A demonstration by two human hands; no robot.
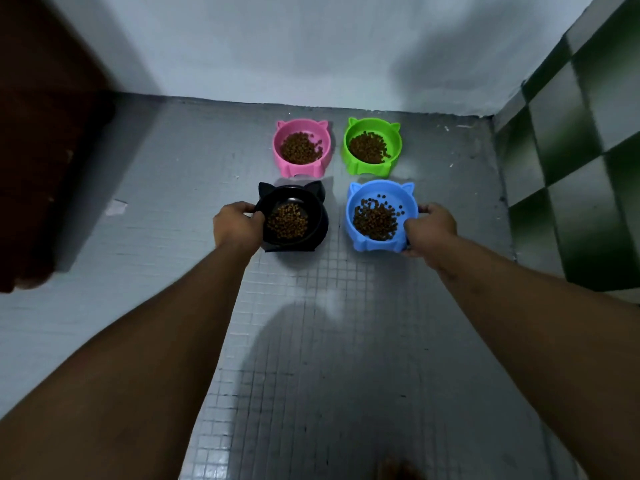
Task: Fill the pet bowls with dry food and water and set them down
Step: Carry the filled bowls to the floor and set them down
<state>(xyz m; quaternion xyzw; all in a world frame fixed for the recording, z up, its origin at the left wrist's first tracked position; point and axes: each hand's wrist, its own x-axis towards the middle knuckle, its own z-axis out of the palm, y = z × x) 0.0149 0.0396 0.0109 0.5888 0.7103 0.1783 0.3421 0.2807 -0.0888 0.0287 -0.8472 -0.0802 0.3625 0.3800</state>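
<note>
1. L hand: fingers curled round the left rim of the black cat-ear bowl. It holds nothing else.
2. R hand: clamped on the right rim and side wall of the blue cat-ear bowl, w/ the thumb on the rim and the fingers wrapped low on the wall.
3. Layout: black and blue bowls form the near row on the grey tiled floor. The pink bowl and green bowl form the far row by the wall. All four stand apart in a 2x2 grid. I cannot tell whether the near pair sits flat or is just off the floor.
4. Contents: dry kibble in every bowl. I see no water in any.
5. Handling (my judgement): the bowls look like moulded plastic, so stiff, light and not fragile. Most of the weight is prob. the kibble, which is loose and will roll to the low side if a bowl tips. I'd keep each bowl level.
6. Hold point (judgement): the rim lip at the side, as gripped now, w/ fingers under the wall for support. The ears look thin, so they make a poor handle. The smooth wall is likely slick.
7. Risk: the floor looks glossy, so a light bowl may skid when nudged on release.
</note>
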